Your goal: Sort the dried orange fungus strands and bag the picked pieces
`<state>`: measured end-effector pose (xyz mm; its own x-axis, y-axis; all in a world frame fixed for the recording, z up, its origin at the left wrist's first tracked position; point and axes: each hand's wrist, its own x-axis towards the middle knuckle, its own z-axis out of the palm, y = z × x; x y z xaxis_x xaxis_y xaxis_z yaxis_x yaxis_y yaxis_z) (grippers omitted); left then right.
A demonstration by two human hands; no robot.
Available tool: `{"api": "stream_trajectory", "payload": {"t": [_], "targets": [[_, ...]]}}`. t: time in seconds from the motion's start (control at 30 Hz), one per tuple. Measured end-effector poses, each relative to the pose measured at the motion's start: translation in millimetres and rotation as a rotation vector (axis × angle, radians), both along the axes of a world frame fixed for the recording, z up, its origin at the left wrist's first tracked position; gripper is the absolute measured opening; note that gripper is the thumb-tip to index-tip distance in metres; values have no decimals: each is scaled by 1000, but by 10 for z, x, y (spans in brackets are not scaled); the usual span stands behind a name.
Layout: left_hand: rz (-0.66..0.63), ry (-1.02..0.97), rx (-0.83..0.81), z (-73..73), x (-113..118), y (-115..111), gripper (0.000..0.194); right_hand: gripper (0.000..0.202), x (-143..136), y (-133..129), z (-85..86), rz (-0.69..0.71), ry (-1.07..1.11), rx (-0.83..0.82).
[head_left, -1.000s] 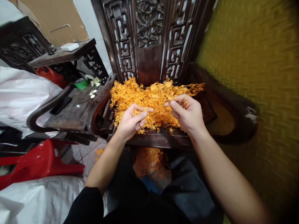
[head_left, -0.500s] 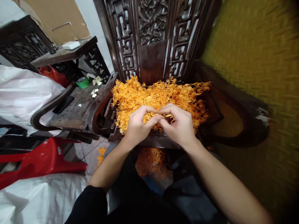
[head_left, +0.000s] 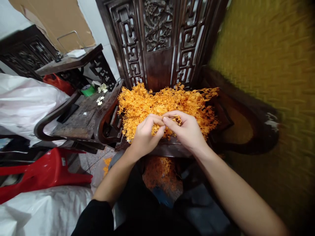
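A wide heap of orange plastic sprigs (head_left: 157,98), thin and branching, covers the seat of a dark carved wooden chair. In front of the heap, my left hand (head_left: 147,133) is closed with thumb and forefinger curled inward. What lies between those fingertips is too small and covered to make out. My right hand (head_left: 187,130) meets it tip to tip, thumb and forefinger pinched together. Orange stems of a sprig (head_left: 177,120) show inside the curl of the right hand.
The chair's carved back (head_left: 158,65) rises behind the heap. At left are a second wooden chair (head_left: 76,123) with green tape (head_left: 88,90) and small pale flower pieces (head_left: 100,100), a red plastic stool (head_left: 52,168) and white sacks (head_left: 46,209). A woven yellowish surface (head_left: 265,65) fills the right.
My right thumb and fingers have shifted slightly left, over the left fingertips. The left thumb has bent and dropped a little. The view has tilted slightly; the heap looks the same.
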<state>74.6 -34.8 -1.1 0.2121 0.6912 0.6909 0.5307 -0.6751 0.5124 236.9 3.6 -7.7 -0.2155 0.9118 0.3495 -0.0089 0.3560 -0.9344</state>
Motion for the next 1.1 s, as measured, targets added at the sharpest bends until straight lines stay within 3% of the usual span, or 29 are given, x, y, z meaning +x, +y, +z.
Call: {"api": "stream_trajectory", "payload": {"t": [0.17, 0.4, 0.6, 0.73, 0.83, 1.1], "targets": [[22, -44, -71, 21, 47, -56, 10, 24, -6, -19, 2, 50, 172, -116], [138, -319, -460, -39, 147, -23, 20, 30, -22, -12, -45, -3, 230, -94], [-14, -193, -634, 58, 116, 44, 27, 26, -26, 3, -32, -33, 135, -23], [30, -134, -601, 64, 134, 52, 30, 18, -28, -11, -26, -69, 72, 15], [121, -174, -541, 61, 142, 45, 22, 20, -22, -16, -16, -66, 60, -21], [264, -138, -203, 74, -26, 67, 1, 29, 31, -2, 39, 47, 36, -158]]}}
